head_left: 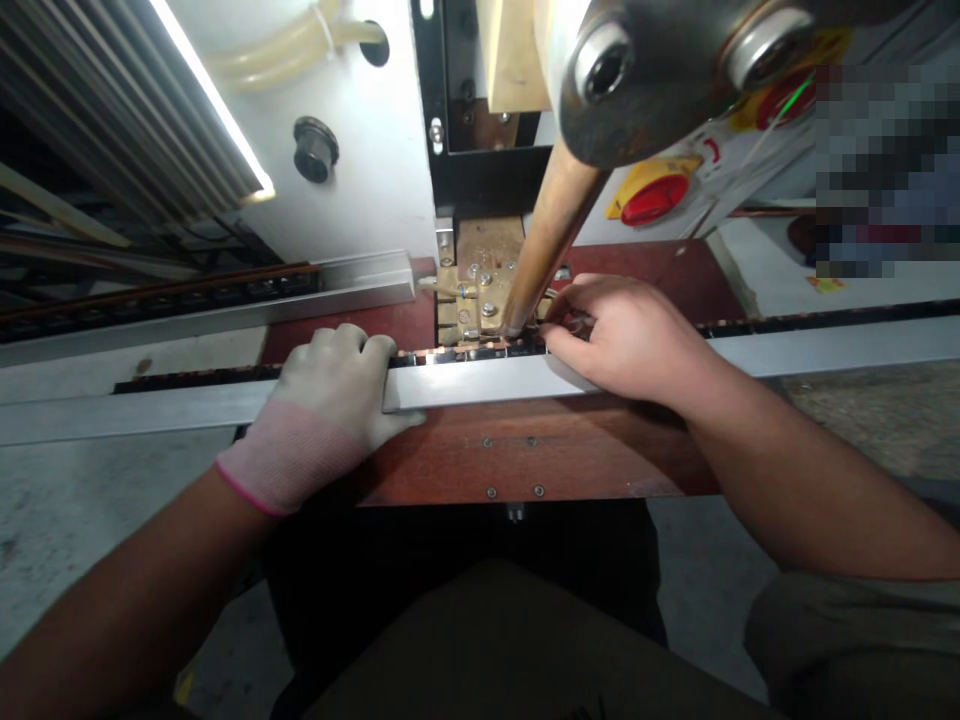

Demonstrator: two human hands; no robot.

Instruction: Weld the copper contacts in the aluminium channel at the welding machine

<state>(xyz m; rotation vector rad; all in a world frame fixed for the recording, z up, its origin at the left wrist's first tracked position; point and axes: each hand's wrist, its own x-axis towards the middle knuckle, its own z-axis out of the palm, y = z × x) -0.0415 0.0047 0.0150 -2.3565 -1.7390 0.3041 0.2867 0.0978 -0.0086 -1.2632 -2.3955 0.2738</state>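
A long silver metal rail (480, 385) runs across the view over the front of a reddish-brown board. Along its far side lies a black strip (191, 377) with copper-coloured pieces. My left hand (334, 385), in a pale glove with a pink cuff, is wrapped round the rail left of centre. My bare right hand (619, 335) rests over the rail, its thumb and fingers pinched together beside the lower end of a copper rod (559, 235). What those fingertips hold, if anything, is too small to make out. The rod's tip meets the strip area beside a brass-coloured block (491, 260).
Above the rod is a heavy metal holder (645, 90) with large bolts. Red-and-yellow switches (656, 200) sit behind my right hand. Another rail with a dark strip (360, 285) lies at the back left. The reddish-brown board (450, 460) has several screws.
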